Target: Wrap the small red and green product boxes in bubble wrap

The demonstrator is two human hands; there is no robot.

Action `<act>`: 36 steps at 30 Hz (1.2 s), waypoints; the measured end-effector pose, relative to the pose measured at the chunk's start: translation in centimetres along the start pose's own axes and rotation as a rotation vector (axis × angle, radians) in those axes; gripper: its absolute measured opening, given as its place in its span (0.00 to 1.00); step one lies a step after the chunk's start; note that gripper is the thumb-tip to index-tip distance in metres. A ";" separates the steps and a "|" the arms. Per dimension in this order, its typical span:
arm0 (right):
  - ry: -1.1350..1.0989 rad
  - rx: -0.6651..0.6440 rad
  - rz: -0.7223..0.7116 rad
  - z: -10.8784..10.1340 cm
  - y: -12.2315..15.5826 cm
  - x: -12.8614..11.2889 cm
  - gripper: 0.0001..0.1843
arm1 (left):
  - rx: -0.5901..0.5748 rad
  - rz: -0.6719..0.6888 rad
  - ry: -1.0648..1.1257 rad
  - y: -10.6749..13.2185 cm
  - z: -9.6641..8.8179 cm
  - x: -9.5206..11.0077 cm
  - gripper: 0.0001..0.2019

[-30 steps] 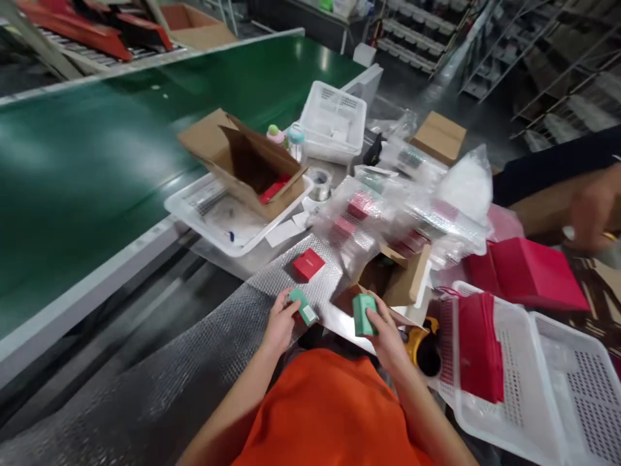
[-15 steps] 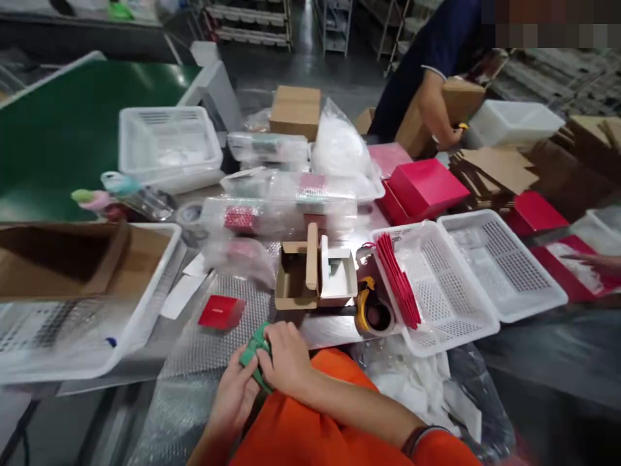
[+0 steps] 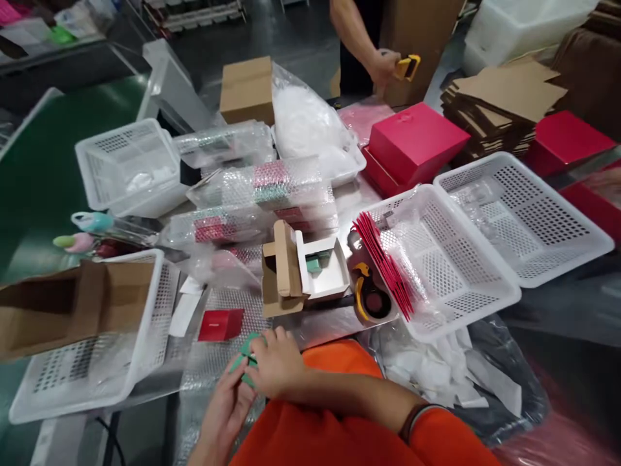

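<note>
A small green box (image 3: 247, 360) is held between my two hands, low in the head view. My left hand (image 3: 231, 400) grips it from the left and below. My right hand (image 3: 278, 364) pinches it from above and the right. Just beyond lies a red card (image 3: 220, 325) on a sheet of bubble wrap (image 3: 201, 356). Farther forward stand an open brown carton (image 3: 287, 265) and an open white box (image 3: 334, 275) with green pieces inside. A tape dispenser (image 3: 372, 301) with yellow parts lies to their right.
White baskets stand right (image 3: 460, 259) and left (image 3: 155, 310), the right one holding red envelopes (image 3: 383, 265). Bubble-wrapped packs (image 3: 272, 184) lie ahead. Pink-red boxes (image 3: 417, 142) and flat cardboard (image 3: 504, 97) sit at the back right. Another person's hand (image 3: 385, 68) holds a yellow tool.
The camera view has shifted, bringing the table contents closer. Both hands still hold the green box, which is turned differently. The other person's arm has moved left in view.
</note>
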State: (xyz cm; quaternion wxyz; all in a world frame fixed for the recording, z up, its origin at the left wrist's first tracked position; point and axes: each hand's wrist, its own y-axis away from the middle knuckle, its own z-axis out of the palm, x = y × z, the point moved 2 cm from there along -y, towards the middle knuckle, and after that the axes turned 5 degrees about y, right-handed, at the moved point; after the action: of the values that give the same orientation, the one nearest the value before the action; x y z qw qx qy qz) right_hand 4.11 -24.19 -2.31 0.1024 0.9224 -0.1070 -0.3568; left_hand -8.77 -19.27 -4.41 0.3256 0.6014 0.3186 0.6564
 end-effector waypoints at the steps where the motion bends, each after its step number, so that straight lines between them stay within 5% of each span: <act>1: 0.009 -0.010 -0.014 0.0 0.1 0.0 0.24 | 0.027 -0.015 0.011 -0.2 -0.1 -0.2 0.12; 14: 0.200 -0.066 -0.076 1.6 -0.3 -3.1 0.28 | -0.042 -0.014 0.399 -2.1 -1.6 -2.7 0.11; 24: 0.208 -0.036 -0.180 6.0 -2.6 -3.3 0.28 | 0.072 0.030 0.552 -2.0 -3.3 -1.1 0.06; 28: 0.162 0.069 -0.180 6.6 -3.5 -2.0 0.22 | -0.043 -0.010 0.607 -2.2 -3.3 -0.5 0.04; 32: 0.028 0.199 -0.111 5.8 -4.7 -0.5 0.16 | -0.118 -0.043 0.436 -4.7 -5.3 -0.6 0.14; 36: -0.060 0.289 -0.040 4.5 -6.5 1.0 0.13 | 0.114 0.330 -0.101 -9.2 -9.0 0.3 0.16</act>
State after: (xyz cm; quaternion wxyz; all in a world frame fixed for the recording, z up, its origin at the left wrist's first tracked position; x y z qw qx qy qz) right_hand 2.57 -18.78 -7.89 -0.0417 0.9184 -0.1418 -0.3670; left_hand -17.39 -13.88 -12.34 0.1944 0.6950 0.2354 0.6510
